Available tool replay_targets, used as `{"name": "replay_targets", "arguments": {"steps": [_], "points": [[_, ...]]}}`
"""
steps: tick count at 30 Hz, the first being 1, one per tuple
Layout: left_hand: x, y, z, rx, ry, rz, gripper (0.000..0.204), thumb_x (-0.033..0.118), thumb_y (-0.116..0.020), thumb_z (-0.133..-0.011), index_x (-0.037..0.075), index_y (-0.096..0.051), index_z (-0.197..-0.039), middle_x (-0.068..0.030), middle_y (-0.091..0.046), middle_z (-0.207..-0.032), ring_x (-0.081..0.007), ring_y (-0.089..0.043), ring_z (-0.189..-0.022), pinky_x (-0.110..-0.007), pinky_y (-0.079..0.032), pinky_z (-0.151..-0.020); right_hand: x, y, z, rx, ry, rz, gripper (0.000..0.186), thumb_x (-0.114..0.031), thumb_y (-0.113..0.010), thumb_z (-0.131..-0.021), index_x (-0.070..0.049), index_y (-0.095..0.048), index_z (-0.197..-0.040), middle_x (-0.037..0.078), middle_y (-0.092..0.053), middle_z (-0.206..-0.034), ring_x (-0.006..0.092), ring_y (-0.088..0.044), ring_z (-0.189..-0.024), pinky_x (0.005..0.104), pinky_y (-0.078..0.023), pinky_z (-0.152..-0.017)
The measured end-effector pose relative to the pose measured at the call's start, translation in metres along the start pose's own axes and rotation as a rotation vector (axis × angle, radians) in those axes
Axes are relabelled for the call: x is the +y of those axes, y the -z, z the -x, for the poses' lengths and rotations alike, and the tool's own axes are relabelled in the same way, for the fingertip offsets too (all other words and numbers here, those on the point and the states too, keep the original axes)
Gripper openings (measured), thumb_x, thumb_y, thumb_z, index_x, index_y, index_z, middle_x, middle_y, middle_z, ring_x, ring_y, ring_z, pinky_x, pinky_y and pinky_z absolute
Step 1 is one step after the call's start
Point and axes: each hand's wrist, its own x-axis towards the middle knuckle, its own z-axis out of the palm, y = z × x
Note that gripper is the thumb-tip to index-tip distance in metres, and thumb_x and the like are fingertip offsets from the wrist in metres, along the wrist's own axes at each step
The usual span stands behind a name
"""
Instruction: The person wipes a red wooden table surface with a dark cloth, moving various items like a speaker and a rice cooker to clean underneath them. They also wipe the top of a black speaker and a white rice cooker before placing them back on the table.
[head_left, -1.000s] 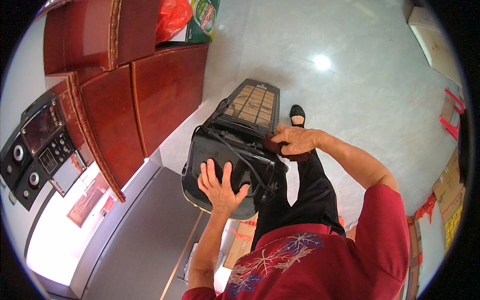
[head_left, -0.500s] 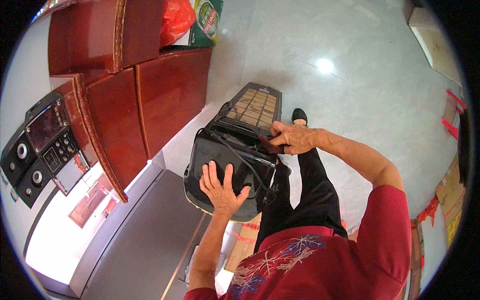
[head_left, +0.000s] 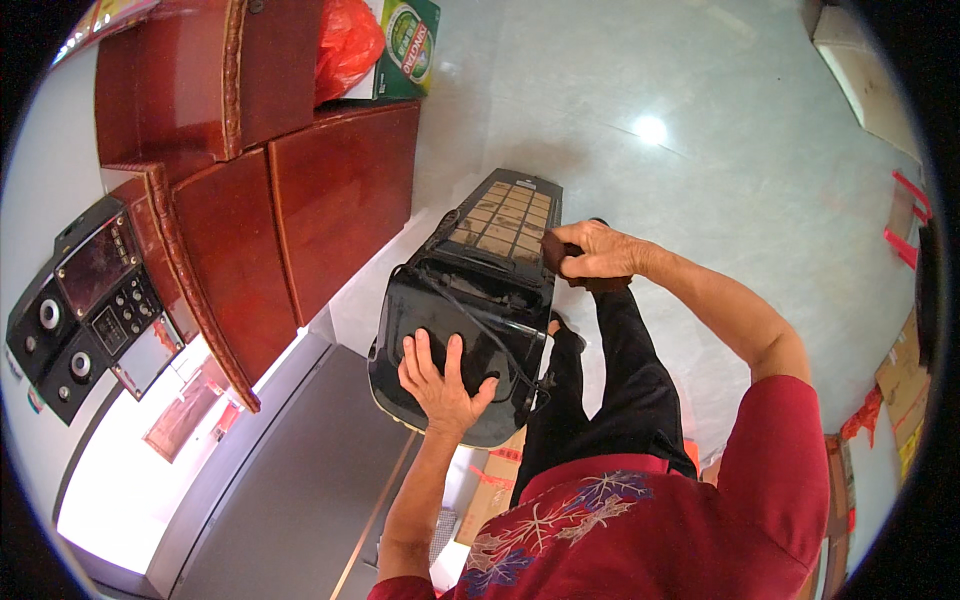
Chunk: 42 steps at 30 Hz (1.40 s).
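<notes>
A tall black appliance, perhaps an air cooler [head_left: 410,325], stands before me with a glossy top. On its far side is a grid panel [head_left: 507,212], its light-brown squares dusty and smudged. My left hand [head_left: 442,388] lies flat on the top with its fingers spread. At the right edge of the appliance, beside the panel's lower corner, my right hand [head_left: 600,250] is closed round a dark brown cloth [head_left: 556,256]. A black power cord [head_left: 478,325] runs loosely across the top and ends near the right edge.
A red-brown wooden cabinet [head_left: 345,205] stands at the left, bearing a red plastic bag [head_left: 350,50] and a green carton [head_left: 407,50]. Black audio equipment [head_left: 95,300] is at far left. Cardboard boxes [head_left: 905,385] stand along the right. Pale floor [head_left: 720,180] stretches ahead.
My right hand has moved a little right and away from me with the brown cloth, off the ledge below the grid panel to the appliance's right edge. My left hand stays on the top.
</notes>
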Motion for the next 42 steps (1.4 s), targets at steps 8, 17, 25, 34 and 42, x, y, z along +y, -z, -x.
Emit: {"name": "replay_targets", "arguments": {"steps": [8,17,25,34,42], "points": [[0.000,-0.001,-0.002,-0.012,-0.009,0.007,0.072,0.062,-0.042,-0.089,0.009,-0.042,-0.138,-0.0262,-0.028,-0.148,-0.0452,-0.028,-0.134,-0.057,-0.021,-0.103,-0.045,-0.031,-0.082,0.096,0.449,0.079,0.040,-0.039,-0.052,-0.089,-0.002,-0.066,-0.097,0.019,-0.064,-0.098,0.0354,-0.059,-0.094,0.0446,-0.044,-0.082],[-0.002,-0.002,0.000,-0.013,-0.010,0.013,0.073,0.062,-0.042,-0.089,0.009,-0.041,-0.139,-0.0270,-0.027,-0.148,-0.0457,-0.027,-0.134,-0.058,-0.021,-0.102,-0.082,-0.053,-0.096,0.121,0.311,0.521,0.037,-0.027,-0.068,-0.080,-0.006,-0.063,-0.111,0.015,-0.065,-0.107,0.0323,-0.062,-0.104,0.0450,-0.051,-0.085],[-0.002,-0.004,0.000,-0.008,0.001,0.032,0.072,0.062,-0.044,-0.088,0.011,-0.043,-0.137,-0.0272,-0.029,-0.147,-0.0449,-0.027,-0.134,-0.057,-0.022,-0.102,-0.060,-0.052,-0.100,0.203,0.213,0.144,0.030,-0.024,-0.061,-0.083,-0.009,-0.061,-0.109,0.016,-0.063,-0.108,0.0354,-0.059,-0.105,0.0449,-0.048,-0.087],[-0.002,-0.003,0.001,-0.001,0.011,0.032,0.070,0.062,-0.045,-0.087,0.012,-0.047,-0.135,-0.0272,-0.030,-0.146,-0.0443,-0.028,-0.134,-0.056,-0.023,-0.101,-0.081,-0.037,-0.080,0.049,0.044,0.503,0.059,-0.033,-0.072,-0.076,-0.008,-0.042,-0.121,0.018,-0.066,-0.101,0.0348,-0.064,-0.098,0.0452,-0.050,-0.081],[-0.001,-0.003,0.000,-0.008,-0.001,0.016,0.072,0.062,-0.044,-0.088,0.009,-0.043,-0.137,-0.0272,-0.028,-0.147,-0.0454,-0.027,-0.134,-0.058,-0.021,-0.102,-0.089,-0.047,-0.092,0.123,-0.045,0.537,0.061,-0.036,-0.068,-0.080,-0.002,-0.039,-0.121,0.022,-0.065,-0.106,0.0338,-0.065,-0.102,0.0426,-0.052,-0.083]]}}
